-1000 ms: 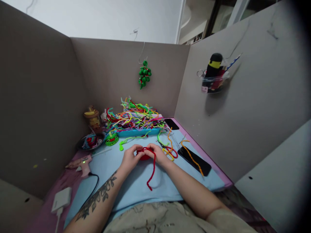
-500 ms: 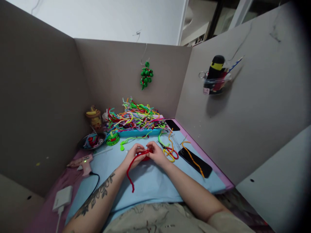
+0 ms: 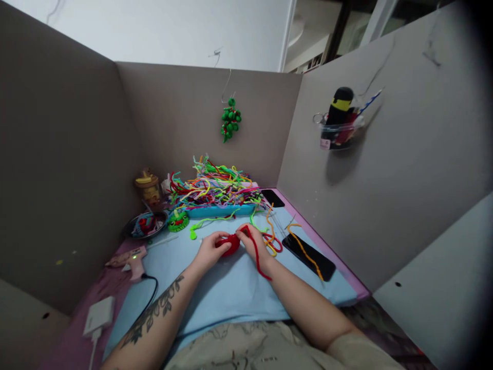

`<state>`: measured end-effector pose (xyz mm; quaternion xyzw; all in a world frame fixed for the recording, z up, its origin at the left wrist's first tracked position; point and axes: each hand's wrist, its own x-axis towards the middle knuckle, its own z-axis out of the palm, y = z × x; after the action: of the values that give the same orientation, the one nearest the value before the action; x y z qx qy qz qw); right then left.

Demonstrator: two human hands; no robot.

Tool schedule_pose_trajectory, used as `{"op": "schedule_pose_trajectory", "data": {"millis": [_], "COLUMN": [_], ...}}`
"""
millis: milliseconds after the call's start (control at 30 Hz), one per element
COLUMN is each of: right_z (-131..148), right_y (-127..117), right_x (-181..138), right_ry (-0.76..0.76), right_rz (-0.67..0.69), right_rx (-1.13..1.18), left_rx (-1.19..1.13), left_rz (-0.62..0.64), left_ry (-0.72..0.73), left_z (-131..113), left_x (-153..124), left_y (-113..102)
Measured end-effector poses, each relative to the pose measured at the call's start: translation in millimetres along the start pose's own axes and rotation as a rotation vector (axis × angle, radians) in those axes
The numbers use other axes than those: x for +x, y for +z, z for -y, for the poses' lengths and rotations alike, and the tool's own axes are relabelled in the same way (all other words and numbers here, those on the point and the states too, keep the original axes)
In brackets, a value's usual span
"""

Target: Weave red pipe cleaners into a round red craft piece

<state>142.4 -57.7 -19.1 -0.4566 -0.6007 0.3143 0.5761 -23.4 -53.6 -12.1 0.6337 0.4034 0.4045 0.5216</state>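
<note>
My left hand [image 3: 208,251] holds a small red coiled pipe-cleaner ball [image 3: 230,243] over the light blue mat [image 3: 215,293]. My right hand [image 3: 254,244] pinches the red pipe cleaner [image 3: 257,255] right beside the ball. Its loose tail hangs over my right wrist toward me. Both hands sit close together at the mat's middle.
A heap of coloured pipe cleaners [image 3: 213,186] fills a blue tray at the back. A pink glue gun [image 3: 129,259] lies left, with a dark bowl [image 3: 145,224] and a green figure [image 3: 177,221] behind it. Two phones [image 3: 308,255] [image 3: 272,198] lie right. Grey partition walls enclose the desk.
The red pipe cleaner's loose tail swung from the left side of my hands over to the right, across my right wrist. Both hands stayed together on the ball.
</note>
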Motion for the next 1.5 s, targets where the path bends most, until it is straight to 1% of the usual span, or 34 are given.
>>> {"op": "schedule_pose_trajectory", "data": {"millis": [100, 200, 333, 400, 500, 633, 700, 833, 967, 1100, 1200, 1300, 1500], "right_z": [-7.7, -13.4, -12.2, -10.5, -9.5, -9.3, -8.7, -6.8, -5.2, -0.9, 4.4, 8.2, 3.9], "right_y": [3.5, 4.7, 1.5, -1.0, -5.4, -11.9, -13.4, -11.4, -8.5, -7.7, -7.1, -6.4, -5.7], "right_x": [2.3, 3.4, 3.6, 5.5, 10.6, 14.6, 13.6, 9.3, 6.8, 5.2, 3.5, 1.8, 1.1], "right_ry": [0.032, 0.067, 0.066, 0.076, 0.148, 0.319, 0.404, 0.527, 0.61, 0.626, 0.624, 0.626, 0.65], "right_rz": [-0.021, -0.032, 0.028, 0.063, 0.138, 0.357, 0.413, 0.357, 0.352, 0.362, 0.346, 0.334, 0.373], "right_rx": [0.072, 0.109, 0.077, 0.078, 0.169, 0.363, 0.43, 0.584, 0.682, 0.69, 0.653, 0.637, 0.634], "left_rx": [-0.083, -0.109, -0.118, -0.134, -0.177, -0.289, -0.338, -0.326, -0.236, -0.145, -0.082, -0.055, 0.011], "left_rz": [-0.01, -0.027, -0.058, -0.048, 0.015, 0.058, 0.087, 0.134, 0.219, 0.217, 0.205, 0.207, 0.234], "left_ry": [-0.045, -0.054, -0.049, -0.04, -0.027, -0.005, 0.004, 0.029, 0.064, 0.059, 0.086, 0.081, 0.093], "left_z": [-1.4, -0.9, 0.6, 0.0, -2.1, 1.4, 6.7, 11.8, 0.2, -9.9, -10.9, -11.4, -11.2], "left_x": [1.3, 3.2, 4.4, 4.0, 3.4, 6.5, 9.4, 11.2, 4.2, -1.3, -1.8, -2.4, -3.8], "left_y": [-1.1, -1.6, -2.3, -3.3, -7.7, -17.4, -20.8, -21.9, -21.9, -22.5, -21.2, -18.9, -16.1]}}
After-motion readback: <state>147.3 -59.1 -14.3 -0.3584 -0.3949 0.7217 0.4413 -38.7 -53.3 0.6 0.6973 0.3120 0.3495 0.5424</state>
